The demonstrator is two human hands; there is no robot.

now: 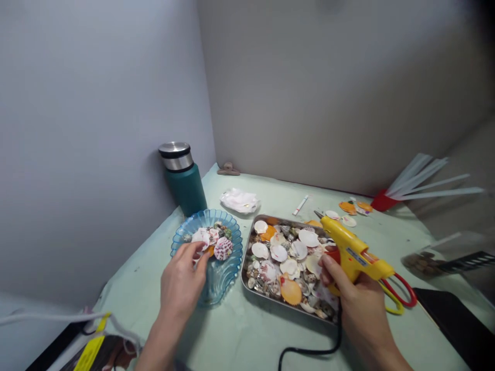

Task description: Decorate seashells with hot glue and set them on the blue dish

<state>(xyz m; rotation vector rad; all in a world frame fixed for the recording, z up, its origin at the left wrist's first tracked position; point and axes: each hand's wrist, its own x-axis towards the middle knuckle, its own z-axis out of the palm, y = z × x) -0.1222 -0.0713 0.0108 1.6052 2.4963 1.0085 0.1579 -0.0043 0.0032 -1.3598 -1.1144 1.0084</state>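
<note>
My right hand (361, 304) is wrapped round a yellow hot glue gun (353, 251) with a red trigger. Its nozzle points up and left over the far right corner of a metal tray (247, 286) full of seashells. At the left, my left hand (182, 278) reaches into a blue scalloped dish (222, 286). Thumb and fingers are closed at a small orange shell (210, 251) in a cluster of shells. Beside it sits a purple-speckled scallop shell (223, 249). The fingers partly hide the near side of the cluster.
A teal bottle (185, 185) stands behind the dish, near a white plastic packet (240, 200). Glue sticks (421, 175) lean in a red cup (382, 200) at the right. Scissors (404, 291) and a black flat object (456, 324) lie nearby. A black cord (309, 351) runs along the front.
</note>
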